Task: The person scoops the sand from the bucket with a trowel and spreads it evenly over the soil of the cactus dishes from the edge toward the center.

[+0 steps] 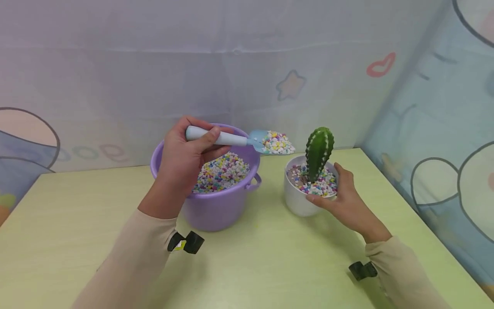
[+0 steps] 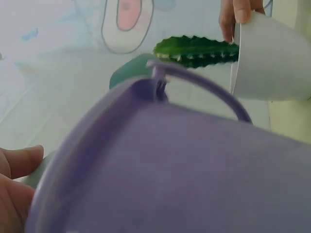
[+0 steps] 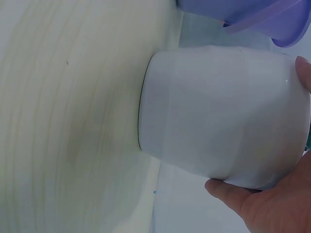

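Note:
My left hand (image 1: 184,156) grips the pale handle of a small blue shovel (image 1: 227,138) above the purple bucket (image 1: 216,210). Multicoloured pebbles (image 1: 278,143) heap on the shovel's blade, which points right toward the white pot (image 1: 302,204). More pebbles (image 1: 227,171) lie inside the bucket. A green cactus (image 1: 320,152) stands upright in the pot, with pebbles and a patch of brown around its base. My right hand (image 1: 345,201) holds the pot by its right side, thumb at the front of the rim. In the right wrist view the pot (image 3: 223,114) sits on the table.
The pale yellow-green table (image 1: 270,266) carries the bucket and the pot side by side. A printed cloth (image 1: 154,86) hangs behind, and another (image 1: 444,141) along the right edge. The bucket's handle lug (image 1: 254,183) juts toward the pot.

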`<state>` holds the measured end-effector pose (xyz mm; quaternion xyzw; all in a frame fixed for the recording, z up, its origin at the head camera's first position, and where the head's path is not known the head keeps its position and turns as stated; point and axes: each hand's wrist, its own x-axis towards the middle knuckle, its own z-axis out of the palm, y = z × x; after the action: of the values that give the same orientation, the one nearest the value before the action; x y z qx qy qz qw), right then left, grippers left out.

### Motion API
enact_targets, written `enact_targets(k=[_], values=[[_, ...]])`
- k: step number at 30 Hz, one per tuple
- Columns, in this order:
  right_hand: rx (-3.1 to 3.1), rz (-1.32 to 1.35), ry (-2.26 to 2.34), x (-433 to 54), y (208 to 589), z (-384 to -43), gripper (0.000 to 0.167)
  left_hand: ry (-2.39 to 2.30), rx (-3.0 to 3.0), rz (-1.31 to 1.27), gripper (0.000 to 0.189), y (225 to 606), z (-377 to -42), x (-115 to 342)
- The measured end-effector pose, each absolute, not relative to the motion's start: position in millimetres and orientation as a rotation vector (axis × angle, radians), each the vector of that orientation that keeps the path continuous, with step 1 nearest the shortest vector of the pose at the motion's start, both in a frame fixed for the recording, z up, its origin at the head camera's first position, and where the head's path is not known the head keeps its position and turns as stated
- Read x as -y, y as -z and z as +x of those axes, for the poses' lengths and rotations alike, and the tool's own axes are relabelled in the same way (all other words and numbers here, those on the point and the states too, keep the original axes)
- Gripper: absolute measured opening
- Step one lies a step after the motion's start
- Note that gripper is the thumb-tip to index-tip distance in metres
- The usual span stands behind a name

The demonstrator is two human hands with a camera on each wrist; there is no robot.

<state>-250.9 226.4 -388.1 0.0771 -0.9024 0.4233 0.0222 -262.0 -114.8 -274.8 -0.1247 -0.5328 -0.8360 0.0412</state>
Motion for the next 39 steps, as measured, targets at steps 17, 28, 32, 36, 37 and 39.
enact_targets(k=[17,28,32,36,37,39], values=[[2.822,0.248,-1.273,-227,382,-247,0.112,1.908,2.257,-0.463,0.012,281,-264,49],[2.809,0.246,-1.274,-226,383,-246,0.112,1.48,2.289,-0.874,0.023,290,-253,42],[2.817,0.25,-1.256,-226,383,-246,0.112,1.367,2.222,-1.011,0.027,293,-252,42],[2.838,0.252,-1.227,-228,380,-247,0.116,1.348,2.202,-1.027,0.027,294,-251,42],[2.841,0.26,-1.23,-229,379,-247,0.117,1.356,2.202,-1.017,0.027,294,-251,42],[2.847,0.275,-1.237,-230,379,-248,0.116,1.379,2.206,-0.994,0.026,293,-250,41]])
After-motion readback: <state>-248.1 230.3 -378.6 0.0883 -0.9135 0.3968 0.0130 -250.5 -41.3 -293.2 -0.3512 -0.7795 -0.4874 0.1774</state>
